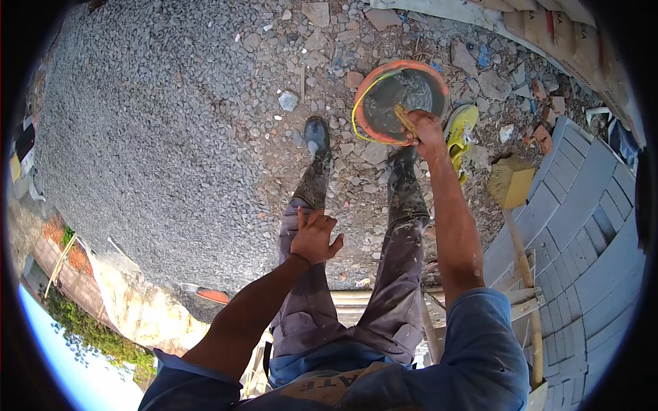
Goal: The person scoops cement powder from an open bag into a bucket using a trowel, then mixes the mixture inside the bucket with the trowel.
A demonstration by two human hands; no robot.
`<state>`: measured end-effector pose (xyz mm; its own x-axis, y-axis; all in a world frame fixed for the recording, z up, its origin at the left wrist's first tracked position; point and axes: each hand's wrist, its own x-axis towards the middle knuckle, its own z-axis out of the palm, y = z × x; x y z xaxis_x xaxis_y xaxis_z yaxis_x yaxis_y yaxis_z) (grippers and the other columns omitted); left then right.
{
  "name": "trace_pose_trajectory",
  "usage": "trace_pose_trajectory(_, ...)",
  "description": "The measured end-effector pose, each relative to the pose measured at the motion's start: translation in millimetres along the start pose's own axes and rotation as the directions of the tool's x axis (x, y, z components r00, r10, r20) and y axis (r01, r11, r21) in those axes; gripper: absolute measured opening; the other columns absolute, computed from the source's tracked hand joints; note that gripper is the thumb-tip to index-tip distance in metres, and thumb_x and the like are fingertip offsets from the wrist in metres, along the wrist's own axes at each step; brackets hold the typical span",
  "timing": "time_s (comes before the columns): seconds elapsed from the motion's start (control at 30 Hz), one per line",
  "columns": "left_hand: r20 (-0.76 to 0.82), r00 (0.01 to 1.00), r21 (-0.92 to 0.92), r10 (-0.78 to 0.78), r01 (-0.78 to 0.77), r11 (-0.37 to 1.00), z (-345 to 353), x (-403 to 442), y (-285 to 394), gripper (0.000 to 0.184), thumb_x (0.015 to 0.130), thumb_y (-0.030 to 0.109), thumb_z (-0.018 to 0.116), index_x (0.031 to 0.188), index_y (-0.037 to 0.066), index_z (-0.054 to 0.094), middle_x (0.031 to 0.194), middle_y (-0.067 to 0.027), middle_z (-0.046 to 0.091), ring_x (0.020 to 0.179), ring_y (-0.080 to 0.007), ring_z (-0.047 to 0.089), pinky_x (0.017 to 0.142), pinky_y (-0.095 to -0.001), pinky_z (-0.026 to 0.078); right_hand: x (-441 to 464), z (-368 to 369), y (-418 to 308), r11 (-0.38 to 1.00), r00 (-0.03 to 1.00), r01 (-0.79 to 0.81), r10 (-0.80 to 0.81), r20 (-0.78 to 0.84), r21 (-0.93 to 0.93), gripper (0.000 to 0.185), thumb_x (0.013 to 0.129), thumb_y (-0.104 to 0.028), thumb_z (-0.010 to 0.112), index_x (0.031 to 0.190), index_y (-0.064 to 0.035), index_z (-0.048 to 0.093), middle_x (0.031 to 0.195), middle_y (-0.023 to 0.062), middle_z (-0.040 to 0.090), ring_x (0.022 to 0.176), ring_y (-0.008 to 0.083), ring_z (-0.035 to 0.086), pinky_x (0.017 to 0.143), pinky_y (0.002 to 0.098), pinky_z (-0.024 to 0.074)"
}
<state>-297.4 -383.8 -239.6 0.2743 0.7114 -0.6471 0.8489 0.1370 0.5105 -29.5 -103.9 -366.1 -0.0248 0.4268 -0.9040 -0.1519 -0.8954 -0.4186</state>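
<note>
An orange bucket [366, 122] with a yellow handle [358, 103] stands on the stony ground, holding grey, cloudy water [384, 96]. Over its near right side, my right hand [428, 131] is closed around a yellowish-brown, sponge-like piece [404, 118], whose far end reaches over the water. How deep it dips I cannot tell. My left hand [314, 236] rests with fingers spread on my left knee and holds nothing. Muddy dark boots [317, 137] cover my feet; the right one is close to the bucket.
A yellow shoe [459, 133] lies right of the bucket. Beyond it are a yellowish block [511, 181], broken bricks [543, 138] and stacked grey slabs [576, 226]. Grey gravel [157, 130] spreads across the left. Printed sacks [555, 38] lie at the upper right.
</note>
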Motion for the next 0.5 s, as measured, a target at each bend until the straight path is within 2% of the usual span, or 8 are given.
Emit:
trace_pose_trajectory(0.1, 0.007, 1.000, 0.007, 0.001, -0.001, 1.000, 1, -1, 0, 0.044, 0.092, 0.042, 0.066, 0.119, 0.007, 0.068, 0.118, -0.0118, 0.065, 0.136, -0.0338, 0.049, 0.118, -0.0730, 0.019, 1, -13, -19, 0.987, 0.999, 0.023, -0.028, -0.029, -0.161, 0.019, 0.095, -0.012, 0.065, 0.103, 0.0054, 0.066, 0.075, 0.0137, 0.065, 0.048, 0.0115, 0.049, 0.036, 0.0283, 0.0297)
trace_pose_trajectory(0.13, 0.001, 1.000, 0.007, 0.004, -0.004, 1.000, 1, 0, 0, 0.043, 0.092, 0.041, 0.066, 0.118, 0.007, 0.068, 0.118, -0.0121, 0.064, 0.136, -0.0339, 0.049, 0.118, -0.0730, 0.019, 10, -27, -19, 0.932, 0.999, 0.046, -0.041, 0.021, -0.360, 0.023, 0.090, -0.015, 0.069, 0.104, 0.0027, 0.068, 0.079, 0.0180, 0.070, 0.057, 0.0212, 0.064, 0.043, 0.0359, 0.0447)
trace_pose_trajectory(0.17, 0.003, 1.000, 0.009, 0.003, -0.003, 1.000, 1, 0, 0, 0.043, 0.092, 0.041, 0.066, 0.118, 0.007, 0.068, 0.118, -0.0121, 0.064, 0.136, -0.0339, 0.049, 0.118, -0.0730, 0.019, 19, -34, -12, 0.933, 0.999, 0.045, -0.040, 0.022, -0.357, 0.023, 0.090, -0.015, 0.069, 0.104, 0.0027, 0.068, 0.079, 0.0180, 0.070, 0.057, 0.0212, 0.064, 0.043, 0.0359, 0.0447)
trace_pose_trajectory(0.2, 0.014, 1.000, 0.009, 0.001, -0.001, 1.000, 0, -1, 0, 0.043, 0.092, 0.041, 0.066, 0.118, 0.007, 0.068, 0.118, -0.0126, 0.064, 0.136, -0.0340, 0.049, 0.118, -0.0729, 0.019, 20, -34, -10, 0.687, 0.958, 0.187, -0.286, -0.025, -0.702, 0.026, 0.087, -0.016, 0.071, 0.106, 0.0015, 0.069, 0.084, 0.0206, 0.072, 0.069, 0.0273, 0.069, 0.055, 0.0406, 0.0510)
trace_pose_trajectory(0.23, 0.023, 1.000, 0.009, 0.001, -0.001, 1.000, -2, 1, 1, 0.043, 0.092, 0.041, 0.066, 0.118, 0.007, 0.068, 0.118, -0.0131, 0.064, 0.136, -0.0341, 0.049, 0.118, -0.0729, 0.019, 22, -35, -9, 0.303, 0.857, 0.216, -0.514, 0.032, -0.928, 0.029, 0.085, -0.018, 0.072, 0.107, 0.0002, 0.070, 0.089, 0.0232, 0.074, 0.082, 0.0333, 0.075, 0.067, 0.0454, 0.0573)
trace_pose_trajectory(0.27, 0.023, 1.000, 0.012, 0.002, -0.003, 1.000, -3, 2, 1, 0.043, 0.092, 0.041, 0.066, 0.118, 0.007, 0.068, 0.118, -0.0131, 0.064, 0.136, -0.0341, 0.049, 0.118, -0.0729, 0.019, 24, -36, -9, 0.305, 0.856, 0.217, -0.516, 0.030, -0.927, 0.029, 0.085, -0.018, 0.072, 0.107, 0.0002, 0.070, 0.089, 0.0232, 0.074, 0.082, 0.0333, 0.075, 0.067, 0.0454, 0.0573)
trace_pose_trajectory(0.33, 0.010, 1.000, 0.019, 0.010, -0.010, 1.000, -2, 1, 1, 0.043, 0.091, 0.041, 0.066, 0.117, 0.007, 0.068, 0.119, -0.0139, 0.064, 0.136, -0.0343, 0.049, 0.118, -0.0726, 0.019, 12, -22, -25, 0.191, 0.899, 0.020, -0.432, -0.065, -0.981, 0.036, 0.082, -0.021, 0.075, 0.112, -0.0022, 0.069, 0.100, 0.0231, 0.075, 0.104, 0.0369, 0.072, 0.089, 0.0481, 0.0565)
trace_pose_trajectory(0.5, 0.030, 1.000, 0.019, 0.001, -0.002, 1.000, 4, 0, -1, 0.046, 0.093, 0.045, 0.064, 0.120, 0.007, 0.067, 0.122, -0.0122, 0.066, 0.138, -0.0334, 0.047, 0.118, -0.0756, 0.015, 53, -23, 11, -0.007, 0.898, -0.030, -0.439, -0.024, -1.000, 0.042, 0.084, -0.023, 0.074, 0.121, -0.0057, 0.064, 0.106, 0.0223, 0.073, 0.098, 0.0395, 0.073, 0.088, 0.0481, 0.0582)
